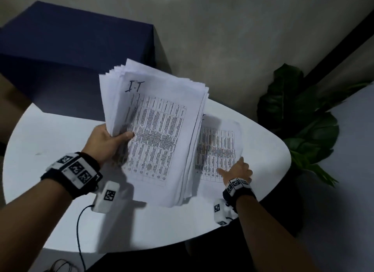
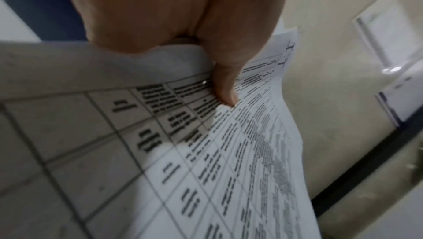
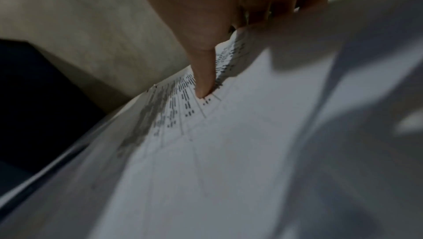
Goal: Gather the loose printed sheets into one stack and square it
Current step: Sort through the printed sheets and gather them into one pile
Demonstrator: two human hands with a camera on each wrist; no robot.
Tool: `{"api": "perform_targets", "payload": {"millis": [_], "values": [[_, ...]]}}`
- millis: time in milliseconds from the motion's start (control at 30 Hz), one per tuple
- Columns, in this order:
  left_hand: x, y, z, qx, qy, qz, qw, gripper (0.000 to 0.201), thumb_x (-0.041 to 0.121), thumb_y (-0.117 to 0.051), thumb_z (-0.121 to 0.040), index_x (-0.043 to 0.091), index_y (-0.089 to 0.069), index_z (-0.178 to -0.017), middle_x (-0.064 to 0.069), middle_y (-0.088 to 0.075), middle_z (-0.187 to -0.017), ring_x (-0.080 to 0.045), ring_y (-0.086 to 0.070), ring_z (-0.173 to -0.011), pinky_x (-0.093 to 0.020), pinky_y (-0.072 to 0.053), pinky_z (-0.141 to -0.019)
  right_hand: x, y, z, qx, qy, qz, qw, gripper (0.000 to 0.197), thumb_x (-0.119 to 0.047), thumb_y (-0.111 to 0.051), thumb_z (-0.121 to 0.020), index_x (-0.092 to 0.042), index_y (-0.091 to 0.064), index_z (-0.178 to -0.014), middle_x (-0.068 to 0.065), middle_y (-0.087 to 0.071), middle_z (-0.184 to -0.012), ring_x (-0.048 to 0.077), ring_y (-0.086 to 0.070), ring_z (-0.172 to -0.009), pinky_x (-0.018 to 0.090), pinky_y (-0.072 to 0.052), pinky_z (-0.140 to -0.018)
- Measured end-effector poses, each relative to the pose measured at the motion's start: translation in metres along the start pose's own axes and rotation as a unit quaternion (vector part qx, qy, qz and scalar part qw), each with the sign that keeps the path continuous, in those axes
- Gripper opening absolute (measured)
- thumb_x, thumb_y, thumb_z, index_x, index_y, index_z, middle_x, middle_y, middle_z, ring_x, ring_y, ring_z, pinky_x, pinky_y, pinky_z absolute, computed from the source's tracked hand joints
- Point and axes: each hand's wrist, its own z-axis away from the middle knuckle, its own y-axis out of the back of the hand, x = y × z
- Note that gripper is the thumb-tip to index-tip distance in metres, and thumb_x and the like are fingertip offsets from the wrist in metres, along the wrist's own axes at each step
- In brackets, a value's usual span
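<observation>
Head view: my left hand (image 1: 107, 139) grips the gathered stack (image 1: 159, 134) by its left edge, thumb curled over the top page and the other fingers underneath, holding it tilted up off the white table (image 1: 52, 134). The left wrist view confirms it, with my thumb (image 2: 225, 83) pressed down on the printed grid. My right hand (image 1: 236, 171) reaches to the one loose sheet (image 1: 220, 148) lying flat on the table, just beside and partly under the stack's right edge. In the right wrist view my thumb (image 3: 203, 73) sits on top of that sheet's near corner while the other fingers curl at its edge, so I read it as pinching the corner, which looks a little lifted.

I judge this to be the gathering step, nearly done: no other stray sheet shows on the table. The next move calls for lifting this sheet without creasing it and laying it onto the stack, whose far edges are fanned and uneven. After that the whole bundle needs tapping on the table to square it, with both hands at its sides.

As for writing, the top page carries a handwritten "I.T" above a printed table of many columns. The cell text is too blurred to read. The wristbands (image 1: 75, 169) bear black-and-white square markers.
</observation>
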Motion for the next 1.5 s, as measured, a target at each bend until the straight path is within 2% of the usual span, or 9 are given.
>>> {"api": "perform_targets", "payload": {"millis": [167, 333, 467, 600, 833, 1033, 1200, 1333, 1500], "values": [[-0.043, -0.035, 0.006, -0.009, 0.123, 0.05, 0.991, 0.04, 0.021, -0.083, -0.079, 0.007, -0.051, -0.06, -0.01, -0.049, -0.042, -0.023, -0.05, -0.043, -0.035, -0.046, -0.049, -0.003, -0.009, 0.009, 0.009, -0.003, -0.161, 0.987, 0.084, -0.017, -0.081, -0.078, -0.004, -0.031, -0.144, 0.021, -0.052, -0.138, 0.036, -0.053, -0.126, 0.043, -0.046, -0.104], [-0.055, -0.047, 0.013, 0.013, 0.192, -0.013, 0.981, 0.026, 0.019, -0.08, -0.082, 0.002, -0.062, -0.072, -0.013, -0.062, -0.055, -0.016, -0.055, -0.031, -0.022, -0.043, -0.035, -0.007, -0.001, 0.019, 0.03, -0.014, -0.17, 0.985, 0.057, -0.019, -0.073, -0.085, -0.001, -0.05, -0.134, 0.021, -0.06, -0.13, 0.038, -0.06, -0.117, 0.041, -0.051, -0.095], [-0.061, -0.037, 0.013, 0.013, 0.226, -0.104, 0.968, 0.035, 0.028, -0.082, -0.08, -0.002, -0.067, -0.091, -0.009, -0.064, -0.068, -0.021, -0.061, -0.055, -0.022, -0.043, -0.047, -0.009, -0.001, 0.021, 0.01, -0.007, -0.114, 0.993, 0.066, -0.027, -0.079, -0.079, 0.0, -0.05, -0.131, 0.019, -0.053, -0.134, 0.038, -0.052, -0.123, 0.042, -0.047, -0.098], [-0.061, -0.035, 0.015, 0.028, 0.223, -0.152, 0.962, 0.037, 0.027, -0.082, -0.081, -0.002, -0.061, -0.091, -0.009, -0.058, -0.066, -0.023, -0.055, -0.055, -0.024, -0.041, -0.049, -0.016, -0.001, 0.024, -0.011, -0.006, -0.14, 0.99, 0.052, -0.014, -0.072, -0.085, 0.003, -0.05, -0.129, 0.021, -0.06, -0.128, 0.036, -0.062, -0.115, 0.034, -0.052, -0.087], [-0.063, -0.033, 0.015, 0.02, 0.212, -0.182, 0.96, 0.035, 0.029, -0.079, -0.084, -0.001, -0.061, -0.089, -0.008, -0.056, -0.064, -0.022, -0.053, -0.054, -0.024, -0.039, -0.049, -0.029, -0.003, 0.035, 0.004, -0.015, -0.134, 0.991, 0.055, -0.024, -0.075, -0.079, -0.001, -0.053, -0.124, 0.019, -0.054, -0.13, 0.038, -0.057, -0.115, 0.045, -0.049, -0.098], [-0.068, -0.029, 0.013, 0.005, 0.215, -0.193, 0.957, 0.049, 0.034, -0.08, -0.082, -0.008, -0.066, -0.104, -0.019, -0.066, -0.086, -0.03, -0.06, -0.068, -0.027, -0.042, -0.054, -0.035, 0.0, 0.039, 0.0, -0.017, -0.202, 0.979, 0.047, -0.017, -0.066, -0.088, -0.002, -0.049, -0.13, 0.02, -0.064, -0.123, 0.036, -0.064, -0.109, 0.036, -0.053, -0.09], [-0.071, -0.027, 0.014, 0.0, 0.221, -0.194, 0.956, 0.045, 0.034, -0.079, -0.082, -0.006, -0.067, -0.099, -0.017, -0.065, -0.082, -0.025, -0.058, -0.061, -0.026, -0.042, -0.052, -0.035, 0.016, 0.047, 0.042, 0.024, -0.228, 0.972, 0.042, -0.017, -0.066, -0.089, -0.006, -0.057, -0.128, 0.018, -0.068, -0.116, 0.033, -0.067, -0.095, 0.033, -0.056, -0.081], [-0.073, -0.024, 0.016, -0.008, 0.229, -0.2, 0.953, 0.047, 0.036, -0.08, -0.081, -0.007, -0.067, -0.096, -0.017, -0.066, -0.08, -0.027, -0.059, -0.062, -0.027, -0.044, -0.055, -0.034, 0.05, 0.049, 0.115, 0.034, -0.256, 0.959, 0.046, -0.019, -0.071, -0.087, -0.005, -0.058, -0.129, 0.018, -0.065, -0.123, 0.035, -0.064, -0.11, 0.039, -0.053, -0.092], [-0.076, -0.023, 0.016, -0.017, 0.235, -0.209, 0.949, 0.053, 0.041, -0.08, -0.08, -0.007, -0.064, -0.097, -0.021, -0.07, -0.09, -0.035, -0.069, -0.079, -0.038, -0.055, -0.066, -0.042, 0.125, 0.062, 0.221, 0.172, -0.347, 0.895, 0.027, -0.018, -0.074, -0.083, -0.002, -0.068, -0.105, 0.01, -0.07, -0.092, 0.026, -0.067, -0.086, 0.03, -0.049, -0.075]]}}
